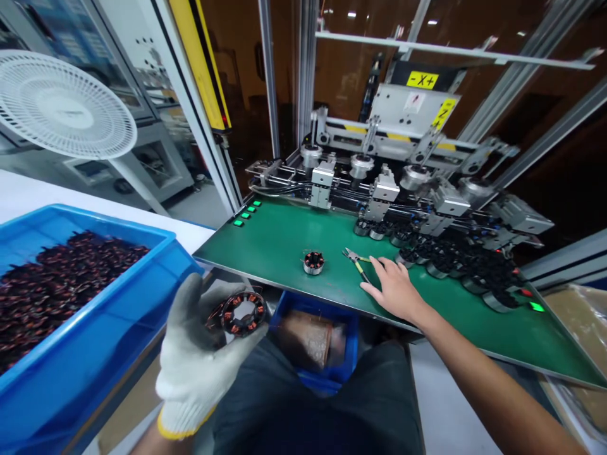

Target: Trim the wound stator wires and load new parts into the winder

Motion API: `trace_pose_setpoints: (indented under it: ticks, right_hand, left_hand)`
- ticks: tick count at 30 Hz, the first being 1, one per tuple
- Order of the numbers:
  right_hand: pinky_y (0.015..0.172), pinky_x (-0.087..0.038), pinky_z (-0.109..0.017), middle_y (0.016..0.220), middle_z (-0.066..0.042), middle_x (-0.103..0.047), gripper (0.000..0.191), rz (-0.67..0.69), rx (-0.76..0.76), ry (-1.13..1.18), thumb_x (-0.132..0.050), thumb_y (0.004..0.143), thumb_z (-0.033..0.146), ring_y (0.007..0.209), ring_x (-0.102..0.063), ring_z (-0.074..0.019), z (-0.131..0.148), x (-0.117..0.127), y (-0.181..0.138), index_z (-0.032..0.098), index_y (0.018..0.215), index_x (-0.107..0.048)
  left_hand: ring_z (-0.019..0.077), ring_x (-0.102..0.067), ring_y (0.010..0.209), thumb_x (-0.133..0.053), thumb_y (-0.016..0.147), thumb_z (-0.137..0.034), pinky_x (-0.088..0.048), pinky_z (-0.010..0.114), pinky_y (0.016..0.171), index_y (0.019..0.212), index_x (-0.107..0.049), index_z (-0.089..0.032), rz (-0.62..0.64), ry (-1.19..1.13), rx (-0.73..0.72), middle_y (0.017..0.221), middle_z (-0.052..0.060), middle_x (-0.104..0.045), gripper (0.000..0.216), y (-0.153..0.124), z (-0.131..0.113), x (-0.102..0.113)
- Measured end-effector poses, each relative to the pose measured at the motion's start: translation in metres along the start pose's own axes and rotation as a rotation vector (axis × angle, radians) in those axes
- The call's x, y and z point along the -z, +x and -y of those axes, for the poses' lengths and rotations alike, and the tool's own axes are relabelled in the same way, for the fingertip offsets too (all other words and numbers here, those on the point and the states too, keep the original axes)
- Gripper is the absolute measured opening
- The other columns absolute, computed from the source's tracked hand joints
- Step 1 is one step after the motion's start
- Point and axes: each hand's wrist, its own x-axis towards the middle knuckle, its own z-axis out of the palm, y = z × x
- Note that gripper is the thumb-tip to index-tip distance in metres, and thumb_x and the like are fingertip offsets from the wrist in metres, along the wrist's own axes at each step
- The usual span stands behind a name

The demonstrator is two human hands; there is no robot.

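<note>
My left hand (199,360), in a white and grey work glove, grips a ring-shaped motor stator (226,321) with copper windings, in front of the bench edge. Its round opening faces up toward me. My right hand (396,287) is bare and rests at the green worktop, fingers apart. Between its thumb and forefinger lie the handles of a pair of cutting pliers (356,262), yellow and black, jaws pointing away to the left. Another wound stator (313,263) sits on the worktop, left of the pliers and apart from both hands.
A blue bin (156,243) heaped with dark wound parts is at the left. Several stators (439,265) crowd the worktop's right side, below a winding machine (379,183). A blue crate (351,344) stands under the bench edge. A white fan (71,110) is at far left.
</note>
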Motion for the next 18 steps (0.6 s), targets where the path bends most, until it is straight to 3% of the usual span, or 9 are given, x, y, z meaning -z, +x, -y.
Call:
trace_pose_setpoints:
  ticks: [5,8,10,12,16,18]
  right_hand:
    - [0.094,-0.057,-0.051,0.107,-0.019,-0.068,0.057,-0.019,-0.014,0.218,-0.041,0.102,0.054,0.099,-0.067,-0.0314,0.017,0.020,-0.009,0.011,0.132,-0.063]
    - [0.075,-0.061,-0.038,0.099,-0.011,-0.067,0.057,0.090,-0.123,0.838,-0.033,0.106,0.056,0.077,-0.068,-0.0210,0.053,0.033,-0.042,0.015,0.142,-0.052]
    - [0.073,-0.060,-0.035,0.106,-0.011,-0.064,0.063,0.197,-0.175,1.299,-0.047,0.101,0.063,0.078,-0.068,-0.0189,0.085,0.035,-0.077,0.020,0.148,-0.044]
    - [0.071,-0.058,-0.030,0.115,-0.010,-0.058,0.067,0.304,-0.190,1.538,-0.064,0.093,0.063,0.079,-0.065,-0.0151,0.117,0.029,-0.113,0.025,0.145,-0.046]
    - [0.062,-0.050,-0.022,0.107,-0.005,-0.053,0.061,0.563,-0.324,1.771,-0.075,0.088,0.059,0.067,-0.058,-0.0069,0.159,0.004,-0.160,0.026,0.135,-0.055]
    - [0.065,-0.049,-0.022,0.103,-0.004,-0.055,0.071,0.580,-0.395,1.794,-0.086,0.079,0.052,0.068,-0.059,-0.0070,0.166,-0.004,-0.164,0.025,0.136,-0.054]
  left_hand:
    - [0.0269,-0.076,0.103,-0.090,0.062,-0.026,-0.067,0.045,0.091,0.152,-0.037,-0.039,-0.031,0.008,0.012,0.111,0.001,-0.075,0.105,0.002,-0.001,0.002]
    - [0.0264,-0.076,0.106,-0.091,0.062,-0.027,-0.067,0.043,0.092,0.151,-0.039,-0.045,-0.033,-0.002,-0.002,0.113,-0.002,-0.075,0.105,0.002,0.000,0.003]
    - [0.0266,-0.076,0.107,-0.092,0.060,-0.028,-0.068,0.043,0.092,0.151,-0.039,-0.047,-0.035,-0.006,0.001,0.113,-0.003,-0.076,0.107,0.003,0.002,0.003]
    - [0.0267,-0.076,0.105,-0.094,0.059,-0.028,-0.068,0.042,0.090,0.152,-0.039,-0.049,-0.038,-0.011,0.017,0.113,-0.004,-0.076,0.110,0.004,0.002,0.002]
    - [0.0269,-0.077,0.103,-0.093,0.059,-0.028,-0.069,0.043,0.088,0.149,-0.042,-0.054,-0.059,-0.001,0.046,0.113,-0.006,-0.076,0.107,0.002,-0.002,-0.001]
    - [0.0280,-0.077,0.104,-0.093,0.057,-0.025,-0.070,0.045,0.087,0.149,-0.043,-0.055,-0.056,0.010,0.087,0.113,-0.006,-0.076,0.109,0.000,-0.005,-0.003]
